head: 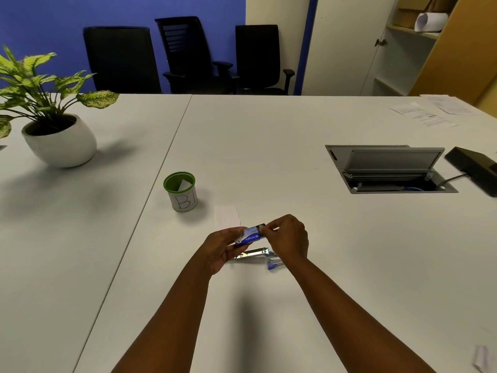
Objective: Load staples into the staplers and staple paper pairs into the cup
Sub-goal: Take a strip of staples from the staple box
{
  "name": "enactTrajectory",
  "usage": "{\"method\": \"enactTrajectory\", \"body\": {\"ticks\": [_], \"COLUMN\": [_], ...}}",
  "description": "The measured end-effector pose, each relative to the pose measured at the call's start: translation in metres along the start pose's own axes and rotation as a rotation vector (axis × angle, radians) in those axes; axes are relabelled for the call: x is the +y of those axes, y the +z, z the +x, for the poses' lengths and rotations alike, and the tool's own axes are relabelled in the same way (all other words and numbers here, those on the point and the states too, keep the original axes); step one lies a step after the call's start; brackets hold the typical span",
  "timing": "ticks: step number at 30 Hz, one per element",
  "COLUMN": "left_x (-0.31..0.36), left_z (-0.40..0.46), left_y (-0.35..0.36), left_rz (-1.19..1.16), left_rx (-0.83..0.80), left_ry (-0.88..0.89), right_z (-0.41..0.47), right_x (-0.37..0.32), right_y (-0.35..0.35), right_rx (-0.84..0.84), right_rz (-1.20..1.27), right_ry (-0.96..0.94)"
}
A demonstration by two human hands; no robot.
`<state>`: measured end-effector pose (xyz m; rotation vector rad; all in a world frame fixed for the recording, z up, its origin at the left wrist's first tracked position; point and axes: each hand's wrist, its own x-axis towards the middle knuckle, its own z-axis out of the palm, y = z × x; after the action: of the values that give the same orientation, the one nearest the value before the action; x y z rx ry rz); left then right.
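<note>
My left hand (219, 247) grips a small blue and white staple box (248, 236) above the table. At the box's open right end, my right hand (287, 238) pinches with its fingertips. Below both hands lies a stapler (255, 254), opened out flat, its metal channel showing and its blue end (273, 265) to the right. A green-rimmed cup (180, 191) labelled "B1" stands farther back to the left, with a piece of paper inside it. Small white paper slips (228, 216) lie on the table just beyond my hands.
A potted plant (57, 138) stands at the far left. An open cable hatch (387, 169) sits in the table at the right, with a black device (473, 168) beside it. Printed sheets (425, 114) lie at the far right, office chairs (188, 57) stand behind, and a paper scrap (482, 362) lies bottom right.
</note>
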<state>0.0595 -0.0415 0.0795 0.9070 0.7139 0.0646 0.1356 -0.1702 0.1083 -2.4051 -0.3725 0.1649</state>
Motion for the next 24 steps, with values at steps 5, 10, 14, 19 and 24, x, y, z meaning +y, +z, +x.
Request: {"method": "enactTrajectory", "body": {"ticks": [5, 10, 14, 19, 24], "left_x": [0.0001, 0.0006, 0.0004, -0.0014, -0.0004], "left_z": [-0.0003, -0.0011, -0.0010, -0.0005, 0.0004], "left_y": [0.0022, 0.0027, 0.0052, 0.0075, 0.0074], "left_rz": [0.018, 0.016, 0.019, 0.027, 0.024], "left_rx": [0.001, 0.008, 0.005, 0.010, 0.023], "left_ry": [0.005, 0.004, 0.002, -0.002, -0.007], "right_z": [-0.0005, 0.0002, -0.0014, 0.0005, 0.0012], "right_x": [-0.0008, -0.0014, -0.0018, -0.0029, -0.0017], "right_y": [-0.0010, -0.0014, -0.0002, 0.0005, 0.0002], "right_rx": [0.008, 0.003, 0.019, 0.019, 0.021], "right_rz": [0.012, 0.034, 0.014, -0.011, -0.002], "right_ry": [0.034, 0.111, 0.109, 0.126, 0.147]}}
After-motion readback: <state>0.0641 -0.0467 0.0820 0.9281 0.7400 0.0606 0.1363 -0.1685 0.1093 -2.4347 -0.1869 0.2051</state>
